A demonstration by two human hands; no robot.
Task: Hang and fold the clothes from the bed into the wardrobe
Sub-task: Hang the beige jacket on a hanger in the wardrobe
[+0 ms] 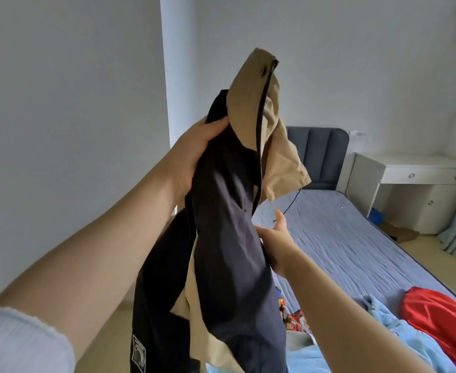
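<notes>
Navy-and-tan jacket (229, 238) aloft in left grip (194, 152), above bed (342, 238)

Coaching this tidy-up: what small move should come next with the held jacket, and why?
Probably the right hand should pinch the jacket and pull it open: the left hand holds it bunched below the hood, so it hangs crumpled.

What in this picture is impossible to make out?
Head view only:
- Wardrobe: outside the frame.
- Right hand: fingers hidden behind the jacket, so its grip is unclear.
- Patterned cloth on the bed: mostly covered by jacket and forearm.
- Jacket's lower end: cut off by the bottom edge.
- White patch on the jacket: too small to read.
</notes>
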